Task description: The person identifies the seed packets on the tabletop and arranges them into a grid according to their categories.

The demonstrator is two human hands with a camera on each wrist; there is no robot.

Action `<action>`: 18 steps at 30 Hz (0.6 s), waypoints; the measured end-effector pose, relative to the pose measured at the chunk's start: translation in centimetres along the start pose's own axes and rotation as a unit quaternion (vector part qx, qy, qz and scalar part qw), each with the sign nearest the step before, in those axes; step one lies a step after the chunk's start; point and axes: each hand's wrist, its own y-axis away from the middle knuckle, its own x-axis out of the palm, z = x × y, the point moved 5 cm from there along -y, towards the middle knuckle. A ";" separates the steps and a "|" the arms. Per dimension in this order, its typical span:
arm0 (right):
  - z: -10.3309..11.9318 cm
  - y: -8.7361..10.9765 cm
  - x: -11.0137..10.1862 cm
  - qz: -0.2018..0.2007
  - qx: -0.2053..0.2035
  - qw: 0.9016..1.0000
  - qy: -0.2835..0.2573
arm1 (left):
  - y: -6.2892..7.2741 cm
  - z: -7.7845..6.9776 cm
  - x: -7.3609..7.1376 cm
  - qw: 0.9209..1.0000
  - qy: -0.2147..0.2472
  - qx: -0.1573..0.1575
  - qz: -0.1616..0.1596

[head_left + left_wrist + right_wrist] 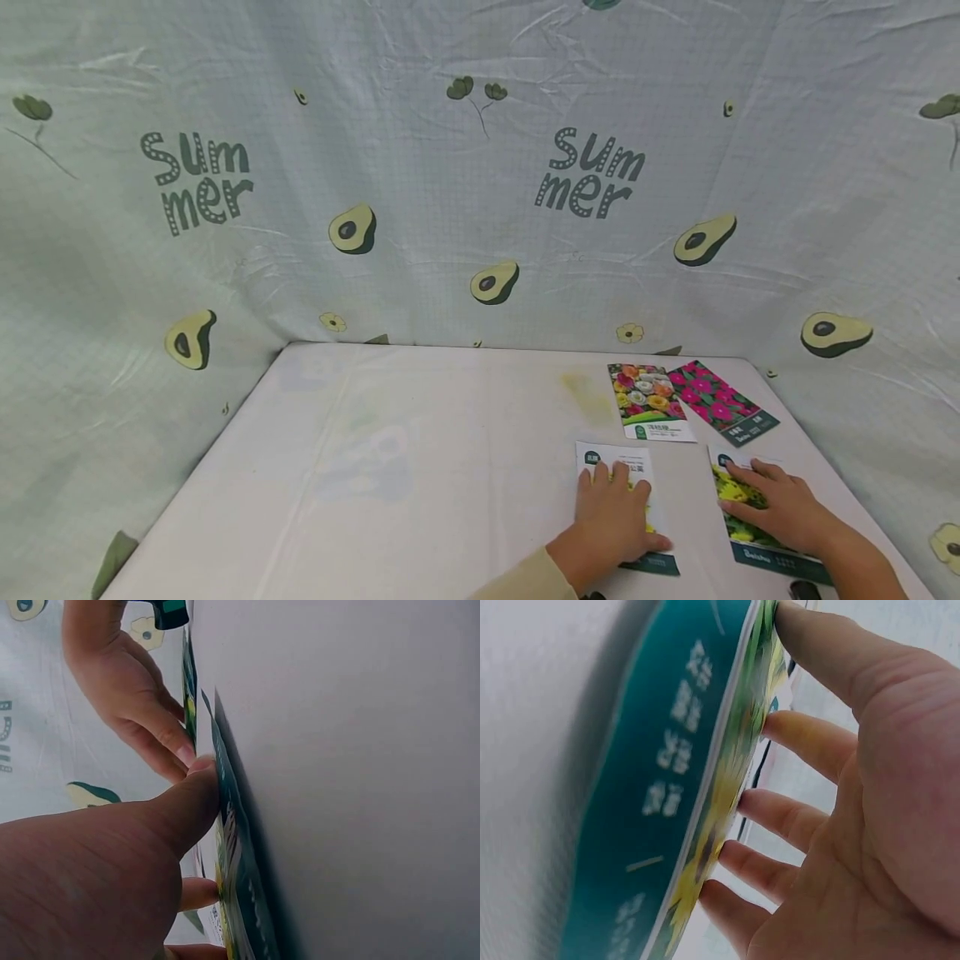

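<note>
My left hand (611,517) rests on a flower seed packet (626,456) with a white top and a dark green bottom strip. Its fingertips press the face, and the thumb lies toward the right edge. In the left wrist view, that packet (244,885) lies nearly edge-on under the thumb and fingers. My right hand (783,508) lies on a second packet (772,558) printed with yellow flowers. Seen from the right wrist, its spread fingertips (761,806) touch this packet (660,757) along its face. The hands hide much of both pictures.
Behind the hands lie a packet with multicoloured blooms (648,400) and one with pink flowers (720,400), their corners close together. All rest on a white-covered table (420,500). An avocado-print cloth (420,183) hangs behind and along the sides.
</note>
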 end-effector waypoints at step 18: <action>0.7 0.3 -0.3 -0.006 -0.022 1.000 0.017 | 0.9 2.7 -0.4 1.000 0.024 -0.005 -0.003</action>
